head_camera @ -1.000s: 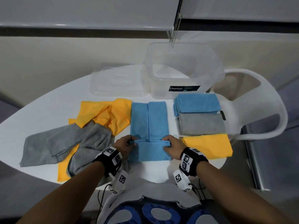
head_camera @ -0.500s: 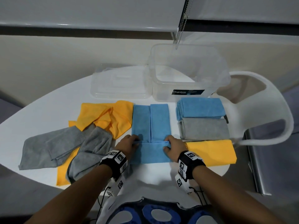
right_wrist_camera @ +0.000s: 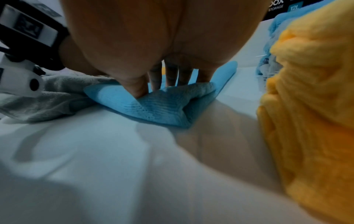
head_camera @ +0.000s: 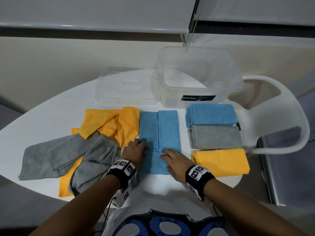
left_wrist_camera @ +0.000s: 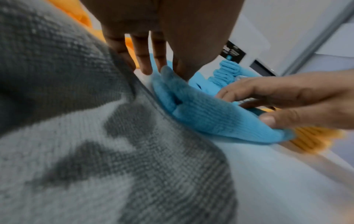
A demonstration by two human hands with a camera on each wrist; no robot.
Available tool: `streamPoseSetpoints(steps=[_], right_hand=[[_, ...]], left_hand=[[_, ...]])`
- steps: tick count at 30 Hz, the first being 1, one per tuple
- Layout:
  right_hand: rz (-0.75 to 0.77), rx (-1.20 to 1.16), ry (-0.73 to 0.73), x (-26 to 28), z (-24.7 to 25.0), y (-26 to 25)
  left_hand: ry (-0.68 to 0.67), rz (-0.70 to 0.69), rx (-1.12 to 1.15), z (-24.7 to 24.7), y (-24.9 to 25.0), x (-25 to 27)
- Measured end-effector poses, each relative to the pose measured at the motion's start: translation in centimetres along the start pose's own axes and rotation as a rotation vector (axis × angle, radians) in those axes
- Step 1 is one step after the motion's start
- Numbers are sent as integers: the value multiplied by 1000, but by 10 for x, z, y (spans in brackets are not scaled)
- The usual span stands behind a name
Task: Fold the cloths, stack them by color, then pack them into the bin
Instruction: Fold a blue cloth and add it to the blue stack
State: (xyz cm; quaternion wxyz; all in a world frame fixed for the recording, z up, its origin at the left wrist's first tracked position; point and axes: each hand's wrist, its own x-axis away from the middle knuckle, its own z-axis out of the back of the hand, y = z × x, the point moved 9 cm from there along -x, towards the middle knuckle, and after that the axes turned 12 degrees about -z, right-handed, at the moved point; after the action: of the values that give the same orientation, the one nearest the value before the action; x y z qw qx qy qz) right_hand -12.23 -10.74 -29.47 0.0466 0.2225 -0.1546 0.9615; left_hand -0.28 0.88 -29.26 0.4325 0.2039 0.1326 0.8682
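A blue cloth (head_camera: 167, 130) lies in the middle of the white table (head_camera: 51, 113), folded into a long strip with its near end turned up over itself. My left hand (head_camera: 136, 149) pinches the flap's left corner (left_wrist_camera: 166, 72) between thumb and fingers. The right hand (head_camera: 173, 160) lies flat on the flap (right_wrist_camera: 162, 106), fingers straight and pointing left. To the right sit folded piles: blue (head_camera: 211, 114), grey (head_camera: 215, 137) and yellow (head_camera: 219, 162). The clear bin (head_camera: 199, 77) stands empty behind them.
Unfolded cloths lie at the left: a yellow one (head_camera: 110, 126), two grey ones (head_camera: 51, 155) (head_camera: 95, 160) and another yellow one under them. The bin's clear lid (head_camera: 126, 89) rests at the back. A white chair (head_camera: 276, 116) stands beyond the table's right edge.
Both hands carried the blue cloth's near end a little farther up. The right hand let go of its corner and slid left to lie flat on the flap.
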Motion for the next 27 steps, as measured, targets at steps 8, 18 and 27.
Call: streamPoseSetpoints(steps=[8, 18, 27], right_hand=[[13, 145, -59, 8, -10, -2], [36, 159, -217, 10, -18, 14], [-44, -60, -144, 27, 5, 6]], left_hand=[[-256, -271, -194, -50, 37, 34], [-294, -277, -252, -59, 24, 41], [-271, -358, -117, -40, 35, 59]])
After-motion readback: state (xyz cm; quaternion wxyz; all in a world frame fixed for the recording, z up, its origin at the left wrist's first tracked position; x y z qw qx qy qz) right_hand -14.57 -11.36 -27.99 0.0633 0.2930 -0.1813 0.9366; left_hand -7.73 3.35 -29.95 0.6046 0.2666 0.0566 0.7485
